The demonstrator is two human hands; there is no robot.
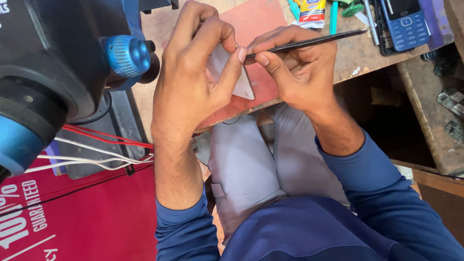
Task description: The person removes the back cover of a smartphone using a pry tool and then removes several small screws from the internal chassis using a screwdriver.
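My left hand (195, 67) grips a small flat pale plate-like part (244, 86), thumb and fingers pinched around its top edge, above a red mat (251, 21) on the wooden bench. My right hand (295, 67) holds a thin dark metal tool (314, 41) like a pen, its tip meeting the top edge of the part next to my left index finger. Most of the part is hidden behind my left fingers.
A black and blue microscope body with a blue knob (126, 55) fills the left. Red and white wires (96, 145) run below it over a red printed sheet (77, 217). A blue keypad phone (405, 21), a glue tube (311, 12) and small tools lie on the bench's far side.
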